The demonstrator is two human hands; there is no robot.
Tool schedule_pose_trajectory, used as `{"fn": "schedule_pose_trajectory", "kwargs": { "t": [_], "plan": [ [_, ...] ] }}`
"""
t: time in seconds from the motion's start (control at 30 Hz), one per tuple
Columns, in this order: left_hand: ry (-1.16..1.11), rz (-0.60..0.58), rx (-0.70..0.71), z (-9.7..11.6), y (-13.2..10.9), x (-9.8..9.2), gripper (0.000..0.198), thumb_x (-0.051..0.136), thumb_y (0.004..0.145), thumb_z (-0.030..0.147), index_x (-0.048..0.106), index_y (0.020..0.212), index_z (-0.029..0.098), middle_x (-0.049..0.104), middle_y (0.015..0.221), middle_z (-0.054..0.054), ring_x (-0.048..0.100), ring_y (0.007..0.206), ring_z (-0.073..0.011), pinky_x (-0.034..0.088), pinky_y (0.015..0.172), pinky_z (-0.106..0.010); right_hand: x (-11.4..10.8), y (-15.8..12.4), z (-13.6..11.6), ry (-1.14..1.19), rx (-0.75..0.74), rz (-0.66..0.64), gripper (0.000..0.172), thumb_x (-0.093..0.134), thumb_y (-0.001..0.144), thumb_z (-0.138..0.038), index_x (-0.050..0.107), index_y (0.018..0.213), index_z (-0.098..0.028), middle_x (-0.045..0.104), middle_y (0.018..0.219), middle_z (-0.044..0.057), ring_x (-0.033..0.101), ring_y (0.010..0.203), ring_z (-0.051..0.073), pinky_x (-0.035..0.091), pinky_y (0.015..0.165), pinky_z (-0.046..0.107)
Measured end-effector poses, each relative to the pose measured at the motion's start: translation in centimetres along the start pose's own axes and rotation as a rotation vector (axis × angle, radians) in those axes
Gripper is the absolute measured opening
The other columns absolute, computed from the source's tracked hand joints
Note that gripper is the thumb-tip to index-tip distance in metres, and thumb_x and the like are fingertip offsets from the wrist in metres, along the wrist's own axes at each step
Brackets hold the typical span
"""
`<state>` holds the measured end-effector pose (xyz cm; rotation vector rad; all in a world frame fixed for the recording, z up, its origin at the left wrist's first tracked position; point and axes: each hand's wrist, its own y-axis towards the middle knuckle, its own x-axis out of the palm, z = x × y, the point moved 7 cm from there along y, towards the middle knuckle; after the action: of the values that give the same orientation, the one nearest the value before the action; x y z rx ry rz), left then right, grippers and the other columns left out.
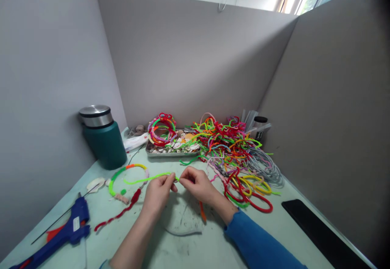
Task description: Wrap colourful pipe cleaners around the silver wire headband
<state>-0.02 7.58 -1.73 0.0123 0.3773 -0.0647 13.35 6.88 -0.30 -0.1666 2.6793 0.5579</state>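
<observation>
A bright green pipe cleaner (143, 180) stretches left from my fingers over the table. My left hand (159, 191) pinches it between thumb and forefinger. Close beside it, my right hand (198, 183) is closed in a pinch at the pipe cleaner's right end. To the left lies a ring wrapped in coloured pipe cleaner (115, 175), green, orange, yellow and pink. A twisted red pipe cleaner (122, 212) rests below that ring. Under my right wrist lies an orange piece (202, 212), and a grey wire piece (184, 233) is nearer to me.
A blue glue gun (74, 224) and a teal flask (103, 143) stand at left. Behind my hands are a metal tray (172, 154) of shells or buttons and a heap of pipe cleaners (227, 139). Red rings (260, 205), coiled grey wire (268, 169) and a black phone-like slab (319, 232) lie right.
</observation>
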Motion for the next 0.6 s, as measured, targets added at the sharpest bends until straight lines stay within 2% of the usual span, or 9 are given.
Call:
{"fn": "schedule_pose_trajectory", "kwargs": {
  "t": [0.13,0.2,0.3,0.4,0.6],
  "plan": [
    [0.078,0.063,0.177,1.6,-0.5,-0.3,0.027,0.05,0.075,0.041,0.065,0.074,0.018,0.064,0.063,0.0,0.053,0.047,-0.0123,0.038,0.047,-0.022,-0.5,0.4,1.6,0.068,0.075,0.042,0.008,0.053,0.075,-0.021,0.053,0.07,-0.016,0.049,0.06,-0.004,0.044,0.055,0.009,0.034,0.05,0.019],
    [0.123,0.072,0.319,2.7,-0.9,-0.2,0.021,0.051,0.076,0.033,0.066,0.078,0.02,0.067,0.079,-0.003,0.06,0.066,-0.0154,0.044,0.06,-0.023,-0.7,0.5,2.2,0.089,0.103,0.059,0.008,0.053,0.075,-0.022,0.052,0.069,-0.016,0.048,0.059,-0.004,0.043,0.054,0.009,0.034,0.049,0.019],
    [0.209,0.082,0.473,3.6,-1.4,0.1,0.021,0.051,0.076,0.023,0.067,0.089,0.022,0.066,0.096,-0.004,0.06,0.085,-0.0172,0.044,0.073,-0.025,-0.8,0.6,2.4,0.113,0.111,0.069,0.008,0.053,0.074,-0.022,0.051,0.069,-0.016,0.047,0.059,-0.004,0.043,0.054,0.009,0.034,0.049,0.019],
    [0.283,0.099,0.506,3.5,-1.4,0.1,0.026,0.05,0.077,0.019,0.066,0.097,0.023,0.065,0.1,-0.004,0.06,0.088,-0.0174,0.044,0.077,-0.026,-0.7,0.6,2.0,0.126,0.094,0.065,0.009,0.053,0.074,-0.023,0.051,0.068,-0.016,0.047,0.06,-0.004,0.043,0.054,0.009,0.034,0.05,0.019],
    [0.317,0.11,0.522,3.5,-1.3,0.1,0.025,0.048,0.079,0.018,0.068,0.094,0.022,0.067,0.096,-0.004,0.061,0.088,-0.0176,0.045,0.078,-0.026,-0.5,0.3,0.8,0.146,0.055,0.028,0.008,0.052,0.075,-0.021,0.051,0.069,-0.016,0.046,0.06,-0.004,0.041,0.054,0.008,0.033,0.05,0.02]
  ]
}}
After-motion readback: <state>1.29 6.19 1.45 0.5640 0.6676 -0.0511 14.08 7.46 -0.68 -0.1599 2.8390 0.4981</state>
